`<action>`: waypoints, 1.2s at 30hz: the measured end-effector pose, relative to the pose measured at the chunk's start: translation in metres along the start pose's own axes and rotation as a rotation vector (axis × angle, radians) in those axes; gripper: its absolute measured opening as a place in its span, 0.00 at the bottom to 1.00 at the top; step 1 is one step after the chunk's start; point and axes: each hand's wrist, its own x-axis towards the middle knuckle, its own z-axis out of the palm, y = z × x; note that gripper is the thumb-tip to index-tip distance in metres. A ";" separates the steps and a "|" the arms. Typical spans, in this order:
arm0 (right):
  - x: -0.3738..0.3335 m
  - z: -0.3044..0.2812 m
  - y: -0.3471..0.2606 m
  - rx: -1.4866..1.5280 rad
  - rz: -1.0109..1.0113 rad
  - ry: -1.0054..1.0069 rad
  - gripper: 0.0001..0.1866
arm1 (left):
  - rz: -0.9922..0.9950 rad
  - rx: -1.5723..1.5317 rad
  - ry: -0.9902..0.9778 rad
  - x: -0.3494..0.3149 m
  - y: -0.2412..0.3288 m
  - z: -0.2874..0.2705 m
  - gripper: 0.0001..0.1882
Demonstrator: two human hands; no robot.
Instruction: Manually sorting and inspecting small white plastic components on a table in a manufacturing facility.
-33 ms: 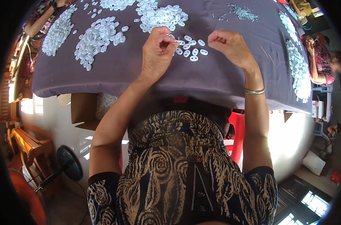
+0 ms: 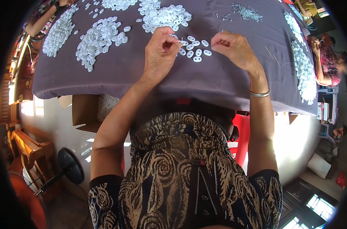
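Note:
My left hand (image 2: 161, 49) is raised over the dark tablecloth, thumb and forefinger pinched on a small white oval piece that mostly hides behind the fingertips. A thin pin-like thing stands up at those fingertips. To its right, my right hand (image 2: 233, 47) has its fingers bent together in a pinch; whatever is in them is too small or hidden to make out. A silver bangle (image 2: 259, 94) circles the right wrist. Between both hands lie several loose white oval pieces (image 2: 197, 59), each with two holes.
Heaps of the same white ovals lie at the left (image 2: 99, 40), behind my left hand (image 2: 167, 17), and along the right edge (image 2: 304, 72). Small metal screws or pins (image 2: 250, 13) are scattered beyond my right hand. Thin sticks (image 2: 272, 56) lie right. A cardboard box (image 2: 83, 112) stands below the table; other people sit nearby.
My right hand has shifted very slightly, its fingertips a touch lower and to the left. My left hand stays in place with the white oval piece.

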 end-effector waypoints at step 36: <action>-0.003 0.042 -0.022 0.320 -0.054 0.154 0.06 | -0.067 -0.008 -0.309 -0.007 0.020 0.007 0.19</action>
